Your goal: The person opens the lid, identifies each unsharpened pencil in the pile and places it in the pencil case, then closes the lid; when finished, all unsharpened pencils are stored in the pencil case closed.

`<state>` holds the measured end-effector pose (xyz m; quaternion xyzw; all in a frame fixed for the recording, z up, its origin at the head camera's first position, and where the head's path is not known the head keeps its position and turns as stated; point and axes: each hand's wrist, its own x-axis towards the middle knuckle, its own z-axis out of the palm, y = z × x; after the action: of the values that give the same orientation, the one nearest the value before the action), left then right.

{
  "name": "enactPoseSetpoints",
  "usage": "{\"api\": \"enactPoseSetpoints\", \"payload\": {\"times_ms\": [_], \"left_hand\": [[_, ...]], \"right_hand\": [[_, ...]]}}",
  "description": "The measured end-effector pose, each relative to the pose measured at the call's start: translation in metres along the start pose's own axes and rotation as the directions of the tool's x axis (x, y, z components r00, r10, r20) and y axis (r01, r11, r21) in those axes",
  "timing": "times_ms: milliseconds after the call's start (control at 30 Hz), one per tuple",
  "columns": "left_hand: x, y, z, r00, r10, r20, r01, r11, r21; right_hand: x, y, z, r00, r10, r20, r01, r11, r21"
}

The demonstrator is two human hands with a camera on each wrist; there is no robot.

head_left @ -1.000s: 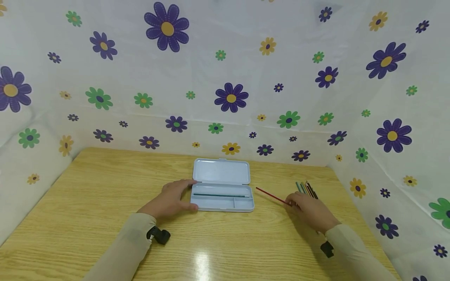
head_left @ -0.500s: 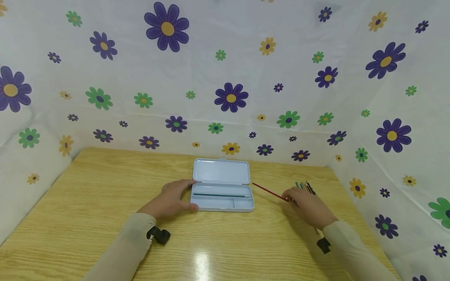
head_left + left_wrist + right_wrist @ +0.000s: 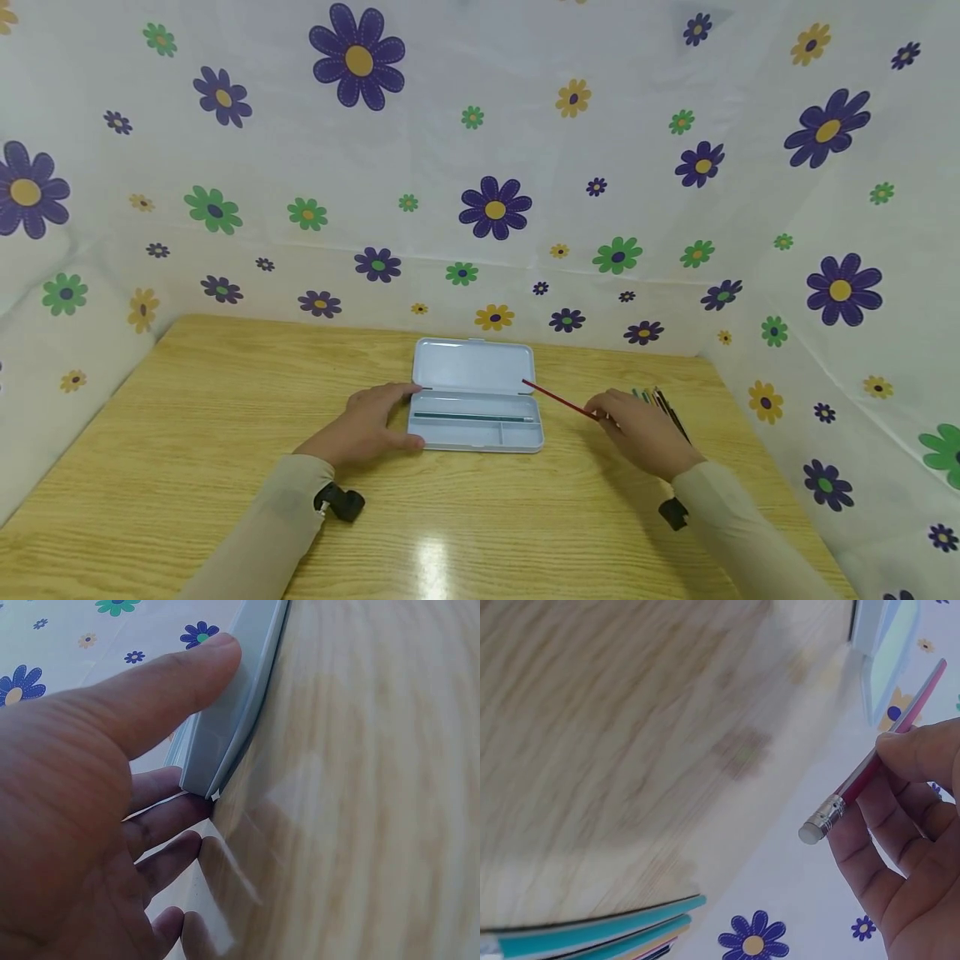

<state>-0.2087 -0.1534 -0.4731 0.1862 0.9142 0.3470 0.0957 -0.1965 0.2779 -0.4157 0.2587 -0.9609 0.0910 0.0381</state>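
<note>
A light blue pencil case [image 3: 461,442] lies with its lid folded back on the table. Inside its long compartment is a teal pencil [image 3: 472,417]. My left hand [image 3: 367,425] holds the case by its left end, thumb at the front corner and fingers at the far side; the left wrist view shows the thumb [image 3: 187,686] against the case wall [image 3: 225,727]. Between thumb and fingers, my right hand [image 3: 637,429] pinches a red pencil [image 3: 555,397] near its eraser end. Its far tip points left, overlapping the lid's right edge in the head view.
Several pencils [image 3: 660,402] lie in a bunch behind the right hand, partly hidden by it; teal ones [image 3: 630,922] show in the right wrist view. A flower-patterned white cloth [image 3: 420,158] borders the wooden table [image 3: 247,375] at the back and sides.
My right hand has moved left and slightly away from me with the red pencil, whose tip has come from beside the case to its lid. The left hand stays put.
</note>
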Motion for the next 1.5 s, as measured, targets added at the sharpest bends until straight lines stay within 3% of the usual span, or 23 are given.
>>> {"api": "enactPoseSetpoints", "payload": {"times_ms": [433,1000,1233,1500], "left_hand": [[0.0,0.001,0.0,1.0,-0.022,0.002,0.022,1.0,-0.011],[-0.001,0.001,0.0,1.0,-0.025,0.0,0.025,1.0,0.0],[-0.001,0.001,0.0,1.0,-0.024,-0.001,0.024,1.0,0.007],[-0.002,0.004,-0.001,1.0,-0.018,-0.003,0.018,1.0,0.02]], "right_hand": [[0.024,-0.022,0.002,0.995,-0.081,-0.058,0.081,0.997,0.008],[0.055,-0.055,0.015,0.992,-0.119,-0.03,0.119,0.993,0.008],[0.067,-0.068,0.022,0.996,-0.084,0.038,0.084,0.996,0.022],[0.08,-0.079,0.03,0.99,-0.103,0.096,0.106,0.994,-0.032]]}}
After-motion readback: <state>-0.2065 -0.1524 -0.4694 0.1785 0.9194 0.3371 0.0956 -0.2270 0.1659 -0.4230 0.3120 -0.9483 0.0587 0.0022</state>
